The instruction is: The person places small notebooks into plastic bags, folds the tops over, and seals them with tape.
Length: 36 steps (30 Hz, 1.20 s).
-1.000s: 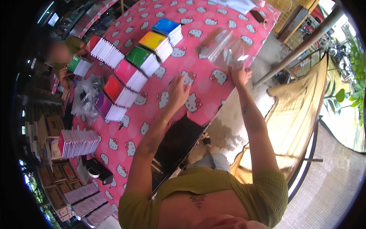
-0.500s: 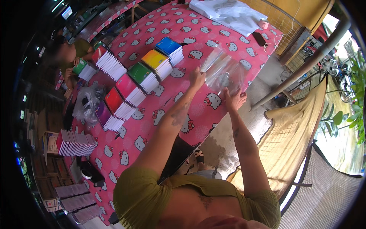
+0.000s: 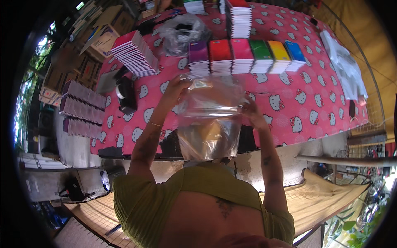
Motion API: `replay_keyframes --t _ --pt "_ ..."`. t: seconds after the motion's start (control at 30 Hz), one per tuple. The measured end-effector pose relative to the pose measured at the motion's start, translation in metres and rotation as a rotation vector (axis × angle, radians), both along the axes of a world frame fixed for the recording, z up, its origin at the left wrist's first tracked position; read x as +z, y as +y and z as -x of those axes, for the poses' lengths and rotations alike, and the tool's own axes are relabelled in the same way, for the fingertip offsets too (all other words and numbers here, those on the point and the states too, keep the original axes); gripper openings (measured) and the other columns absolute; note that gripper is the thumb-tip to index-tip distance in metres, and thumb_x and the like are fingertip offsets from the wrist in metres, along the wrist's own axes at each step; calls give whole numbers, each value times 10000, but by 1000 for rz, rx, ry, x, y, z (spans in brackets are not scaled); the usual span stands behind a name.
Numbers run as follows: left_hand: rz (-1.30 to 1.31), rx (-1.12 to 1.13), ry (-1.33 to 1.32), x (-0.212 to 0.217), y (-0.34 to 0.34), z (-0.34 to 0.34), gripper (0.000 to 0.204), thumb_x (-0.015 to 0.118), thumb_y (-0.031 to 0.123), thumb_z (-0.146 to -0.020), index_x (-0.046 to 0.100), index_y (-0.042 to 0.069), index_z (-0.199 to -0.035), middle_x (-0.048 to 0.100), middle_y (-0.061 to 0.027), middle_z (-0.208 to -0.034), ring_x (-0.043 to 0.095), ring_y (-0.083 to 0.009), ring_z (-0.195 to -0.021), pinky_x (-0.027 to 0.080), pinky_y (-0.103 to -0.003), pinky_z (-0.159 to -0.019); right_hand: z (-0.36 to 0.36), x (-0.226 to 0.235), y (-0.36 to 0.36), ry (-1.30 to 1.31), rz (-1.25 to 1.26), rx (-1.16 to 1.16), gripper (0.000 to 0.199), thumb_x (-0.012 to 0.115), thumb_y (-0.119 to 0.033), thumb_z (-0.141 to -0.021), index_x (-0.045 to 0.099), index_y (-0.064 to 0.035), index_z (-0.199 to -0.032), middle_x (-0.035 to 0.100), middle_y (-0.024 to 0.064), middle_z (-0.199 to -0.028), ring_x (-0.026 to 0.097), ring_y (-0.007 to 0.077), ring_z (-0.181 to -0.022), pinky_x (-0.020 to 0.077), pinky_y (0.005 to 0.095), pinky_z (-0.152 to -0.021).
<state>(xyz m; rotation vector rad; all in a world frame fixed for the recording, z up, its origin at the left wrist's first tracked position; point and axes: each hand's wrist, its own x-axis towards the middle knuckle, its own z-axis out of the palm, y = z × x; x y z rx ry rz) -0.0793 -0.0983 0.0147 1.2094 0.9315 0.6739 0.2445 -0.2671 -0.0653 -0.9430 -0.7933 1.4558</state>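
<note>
Clear plastic bags hang between my two hands, over the near edge of the table and in front of my body. My left hand is closed on their upper left corner. At the right side of the bags, my right hand grips the edge, its fingers partly blurred. Just beyond stands a row of spiral notebook stacks, with purple, red, pink, green, yellow and blue covers.
A pink patterned cloth covers the table. Left of me lie a black tape dispenser, a tall notebook stack and more notebooks. A crumpled plastic bag sits behind the row. White sheeting lies far right, cartons far left.
My view has turned left. My hands have brought the plastic bags from the table's right part to the near edge in front of me, still gripping them.
</note>
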Motion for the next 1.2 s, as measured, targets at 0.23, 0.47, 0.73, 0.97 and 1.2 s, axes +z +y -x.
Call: replay_keyframes --t 0.23,0.47,0.73,0.97,1.2 --pt "-184 330 189 -105 34 162 541 641 17 -860 473 71 -1372 627 -70 -773 649 -185 -690 518 -311 -599 167 -58 76 -625 48 -119 613 692 -35 -832 450 -82 -1393 629 106 -897 624 195 -827 516 331 -718" --pt "-1131 494 944 -79 -18 155 605 655 282 -868 437 116 -1407 418 -252 -1425 428 -450 -1260 363 -560 -1017 229 -59 103 -1027 -322 -307 512 686 -49 -803 560 -58 -1299 631 160 -1187 640 349 -1022 521 408 -859" --pt "-797 15 1255 -101 -105 127 830 587 573 -877 253 214 -1547 161 -247 -1587 124 -510 -1442 121 -702 -1100 249 -42 119 -1200 -352 64 577 715 -135 -798 529 -56 -1339 521 171 -1372 585 356 -1159 502 437 -937" --pt "-870 123 1146 -72 -91 119 908 673 576 -830 263 209 -1552 116 -271 -1593 108 -480 -1466 78 -670 -1131 152 21 87 -1359 -531 -336 461 715 -147 -738 625 -120 -1189 586 160 -1184 581 369 -1095 518 487 -863" --pt "-1271 -108 464 4 -47 -163 709 688 401 -853 445 86 -1440 312 -266 -1504 312 -451 -1386 278 -588 -1097 -202 73 115 -1877 7 -913 753 598 3 -804 351 -169 -1494 317 108 -1563 332 355 -1409 363 551 -1078"
